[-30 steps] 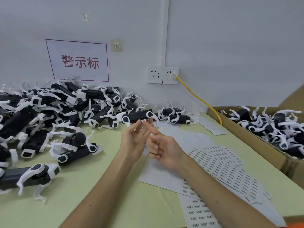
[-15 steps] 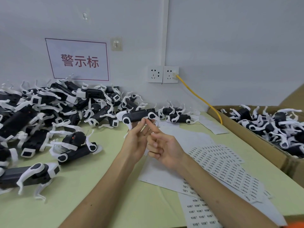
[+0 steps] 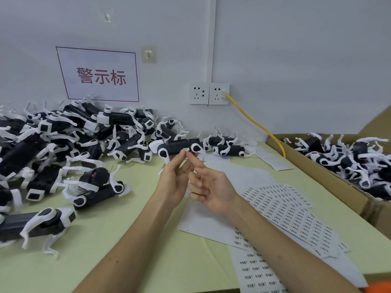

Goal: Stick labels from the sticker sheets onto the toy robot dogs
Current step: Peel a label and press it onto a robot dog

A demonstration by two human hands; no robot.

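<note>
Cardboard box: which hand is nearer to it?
Right. The right hand sits between the cardboard box and the left hand, which holds a toy robot dog farther left.

Black-white toy dogs [image 3: 63, 157]; pale green table [image 3: 118, 246]; yellow cable [image 3: 256, 121].

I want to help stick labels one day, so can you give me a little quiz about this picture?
1. True or false: the cardboard box is empty.
2. What does the left hand hold? A a toy robot dog; B a sticker sheet; C the yellow cable.
3. Fill the gap: the right hand presses one finger on a small white ___ on the dog.
Key: 1 false, the cardboard box holds more toy dogs; 2 A; 3 label.
</note>
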